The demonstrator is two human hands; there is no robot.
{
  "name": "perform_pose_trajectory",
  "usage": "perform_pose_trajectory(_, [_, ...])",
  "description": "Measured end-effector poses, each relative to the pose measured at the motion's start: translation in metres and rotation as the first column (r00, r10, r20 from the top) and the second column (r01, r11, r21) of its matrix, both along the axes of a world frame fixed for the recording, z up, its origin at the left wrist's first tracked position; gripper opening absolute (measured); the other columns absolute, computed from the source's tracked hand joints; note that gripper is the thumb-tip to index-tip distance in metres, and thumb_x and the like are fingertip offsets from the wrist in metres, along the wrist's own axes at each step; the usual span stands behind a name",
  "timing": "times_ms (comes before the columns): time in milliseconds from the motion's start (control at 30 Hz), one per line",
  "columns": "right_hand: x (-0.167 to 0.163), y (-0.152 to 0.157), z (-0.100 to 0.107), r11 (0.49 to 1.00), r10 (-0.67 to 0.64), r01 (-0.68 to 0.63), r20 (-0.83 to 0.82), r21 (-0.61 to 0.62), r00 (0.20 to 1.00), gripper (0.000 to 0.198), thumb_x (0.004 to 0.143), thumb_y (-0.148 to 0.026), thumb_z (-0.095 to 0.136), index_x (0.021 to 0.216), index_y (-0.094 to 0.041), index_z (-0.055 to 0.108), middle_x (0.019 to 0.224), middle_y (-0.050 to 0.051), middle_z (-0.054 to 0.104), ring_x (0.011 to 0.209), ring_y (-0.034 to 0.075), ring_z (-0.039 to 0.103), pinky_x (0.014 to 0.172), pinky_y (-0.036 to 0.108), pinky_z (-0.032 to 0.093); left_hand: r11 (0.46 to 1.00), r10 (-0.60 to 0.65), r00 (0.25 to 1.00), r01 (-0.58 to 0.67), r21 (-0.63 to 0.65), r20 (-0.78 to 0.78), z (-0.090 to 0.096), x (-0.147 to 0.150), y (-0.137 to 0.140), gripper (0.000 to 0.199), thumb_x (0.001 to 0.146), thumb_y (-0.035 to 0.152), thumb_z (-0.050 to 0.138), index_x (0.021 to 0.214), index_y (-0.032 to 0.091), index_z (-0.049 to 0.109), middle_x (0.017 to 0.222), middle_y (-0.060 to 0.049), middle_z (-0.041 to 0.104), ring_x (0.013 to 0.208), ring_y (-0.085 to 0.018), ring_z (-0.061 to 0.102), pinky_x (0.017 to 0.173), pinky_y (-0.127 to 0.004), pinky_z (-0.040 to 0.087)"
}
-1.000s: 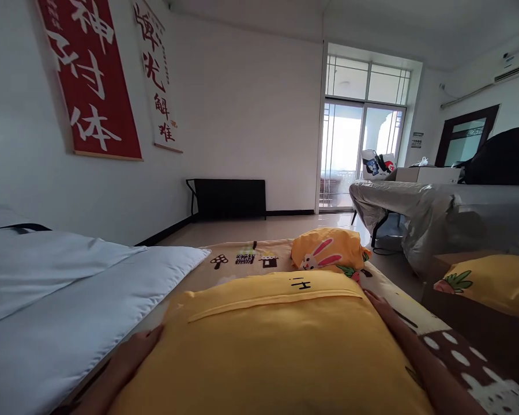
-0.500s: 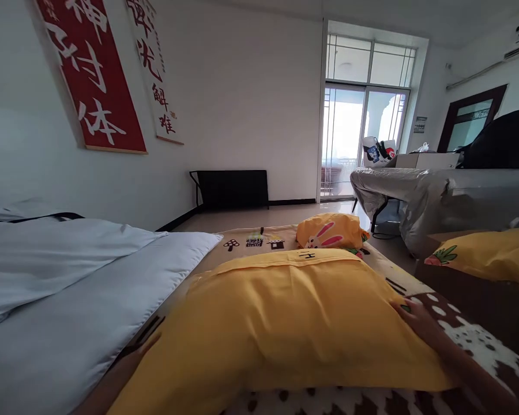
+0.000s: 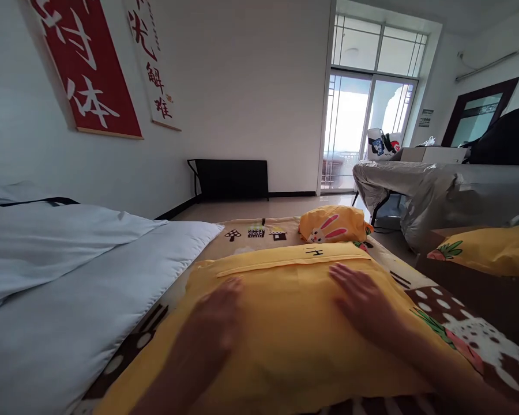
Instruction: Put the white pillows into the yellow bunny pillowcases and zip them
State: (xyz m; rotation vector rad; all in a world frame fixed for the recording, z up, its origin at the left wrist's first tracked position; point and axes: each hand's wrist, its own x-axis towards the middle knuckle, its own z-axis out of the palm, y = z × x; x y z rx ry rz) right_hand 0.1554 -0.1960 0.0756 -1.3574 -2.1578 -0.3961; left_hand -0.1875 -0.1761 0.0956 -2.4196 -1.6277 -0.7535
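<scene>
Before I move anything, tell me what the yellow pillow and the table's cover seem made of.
Yellow pillow: matte fabric, perhaps cotton, judging by its dull surface and raised seam. Table cover: probably glossy plastic sheeting, given its crinkles and bright highlights.

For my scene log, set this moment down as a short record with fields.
Left hand: open, on or just above the yellow pillow
Right hand: open, likewise
Support: patterned blanket under the pillow
Beyond pillow: yellow bundle with rabbit print
Left side: white bedding
Right side: yellow fabric with carrot print
</scene>
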Motion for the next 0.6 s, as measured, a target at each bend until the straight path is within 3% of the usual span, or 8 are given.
perform_pose_trajectory(33, [-0.033,0.005,0.008,0.995,0.094,-0.093,0.024,-0.044,0.995,0.051,0.093,-0.041,0.033,0.141,-0.022,0.038,0.145,0.005,0.039,0.135,0.023,0.032,0.11,0.044,0.028,0.996,-0.081,0.995,0.079,-0.028,-0.05,0.007,0.031,0.004,0.053,0.085,0.033,0.027,0.131,0.021,0.049,0.142,-0.003,0.044,0.133,-0.022,0.037,0.11,-0.04,0.032])
perform_pose_trajectory(100, [-0.077,0.017,0.016,0.976,0.185,-0.181,0.021,-0.125,0.983,0.052,0.095,-0.04,0.028,0.144,-0.021,0.032,0.149,0.005,0.032,0.138,0.02,0.026,0.111,0.042,0.027,0.993,-0.095,0.992,0.088,-0.078,-0.083,0.011,0.076,0.016,0.053,0.087,0.031,0.028,0.135,0.018,0.045,0.145,-0.006,0.038,0.136,-0.023,0.032,0.111,-0.046,0.028])
perform_pose_trajectory(200, [-0.083,0.032,0.008,0.955,0.188,-0.177,0.024,-0.237,0.982,0.049,0.097,-0.04,0.023,0.142,-0.024,0.035,0.147,0.004,0.035,0.136,0.019,0.03,0.111,0.043,0.026,0.989,-0.074,0.99,0.057,-0.135,-0.118,-0.006,0.085,0.031,0.055,0.09,0.04,0.031,0.139,0.019,0.04,0.147,-0.008,0.034,0.137,-0.027,0.029,0.112,-0.053,0.022])
perform_pose_trajectory(333, [-0.014,0.032,-0.024,0.972,0.093,-0.073,0.081,-0.225,0.992,0.054,0.095,-0.043,0.032,0.146,-0.028,0.024,0.15,0.004,0.03,0.139,0.021,0.024,0.113,0.047,0.022,0.995,-0.083,0.987,0.076,-0.059,-0.139,-0.047,0.023,0.031,0.058,0.09,0.05,0.031,0.144,0.029,0.027,0.151,-0.001,0.025,0.14,-0.023,0.022,0.113,-0.051,0.02])
perform_pose_trajectory(467, [0.064,0.007,-0.064,0.983,-0.113,0.123,0.083,-0.138,0.99,0.056,0.095,-0.04,0.033,0.147,-0.03,0.018,0.152,0.003,0.024,0.14,0.021,0.022,0.112,0.047,0.024,0.99,0.141,0.989,-0.141,0.003,-0.045,-0.094,-0.052,0.01,0.059,0.091,0.046,0.025,0.147,0.028,0.018,0.152,-0.003,0.024,0.139,-0.023,0.025,0.111,-0.05,0.026])
perform_pose_trajectory(600, [0.124,-0.035,-0.112,0.94,-0.282,0.298,0.111,-0.169,0.953,0.059,0.094,-0.042,0.032,0.148,-0.03,0.013,0.15,0.003,0.029,0.135,0.02,0.034,0.105,0.04,0.038,0.969,0.247,0.969,-0.247,0.009,-0.017,-0.146,-0.114,-0.017,0.063,0.09,0.043,0.027,0.148,0.021,0.014,0.149,-0.007,0.033,0.135,-0.023,0.034,0.104,-0.045,0.04])
